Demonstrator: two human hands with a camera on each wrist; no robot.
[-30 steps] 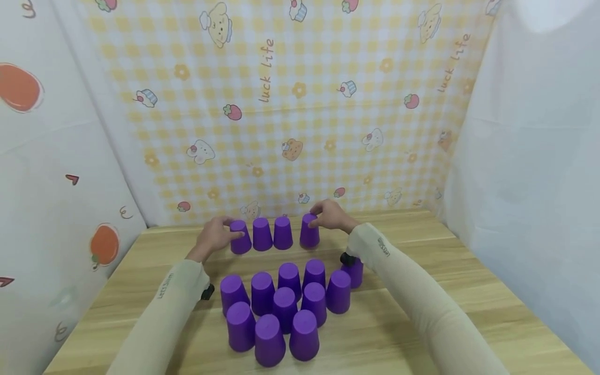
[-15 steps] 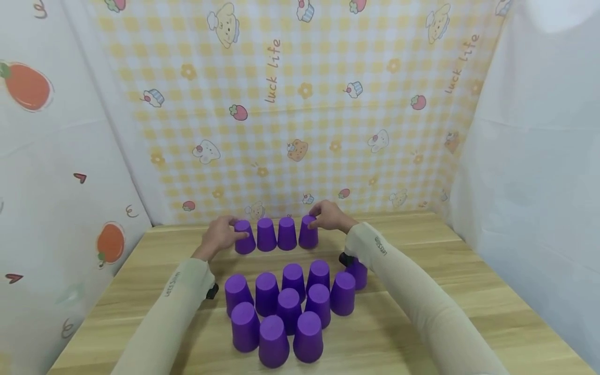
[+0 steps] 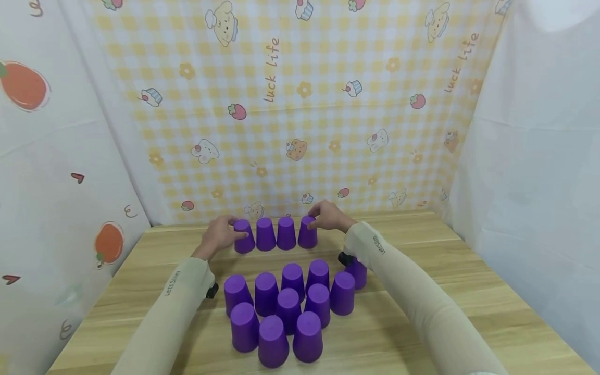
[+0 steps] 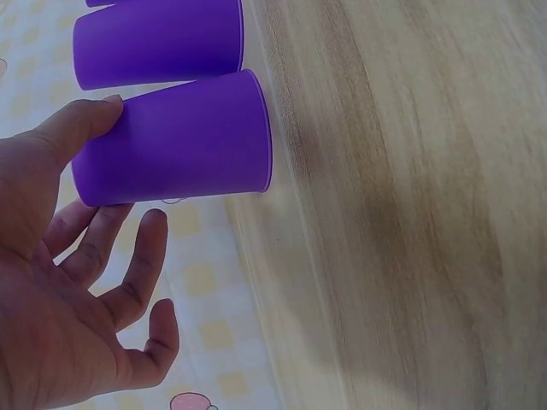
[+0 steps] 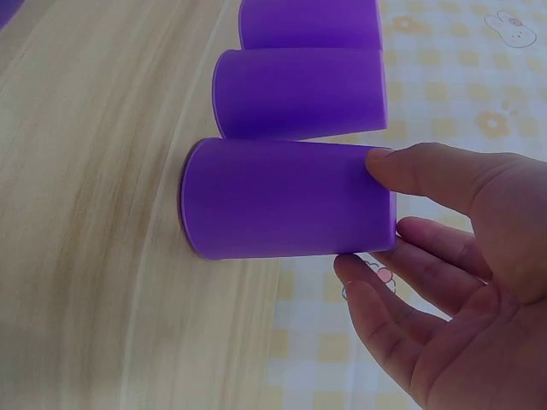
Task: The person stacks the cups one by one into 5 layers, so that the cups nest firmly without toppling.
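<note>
Four-sided rows aside, a back row of upside-down purple cups stands near the rear wall. My left hand (image 3: 219,236) pinches the leftmost cup (image 3: 244,238) between thumb and fingers, near its top. At the row's other end my right hand (image 3: 329,216) pinches the rightmost cup (image 3: 308,235) the same way. Between them stand two more cups, a left one (image 3: 265,237) and a right one (image 3: 286,236), untouched. In the left wrist view, the thumb lies across the purple cup (image 4: 184,141), with the ring and little fingers off it. The right wrist view shows the other gripped cup (image 5: 286,201) upright on the table.
Nearer the body, several more upside-down purple cups stand in a loose cluster, one in front (image 3: 273,344). Another purple cup (image 3: 359,274) is partly hidden by the right sleeve. A checked cloth (image 3: 300,120) hangs behind the wooden table (image 3: 422,271).
My right hand has slid its cup left, narrowing the gap to the neighbouring cup. My left hand keeps its grip, and the head view has shifted slightly.
</note>
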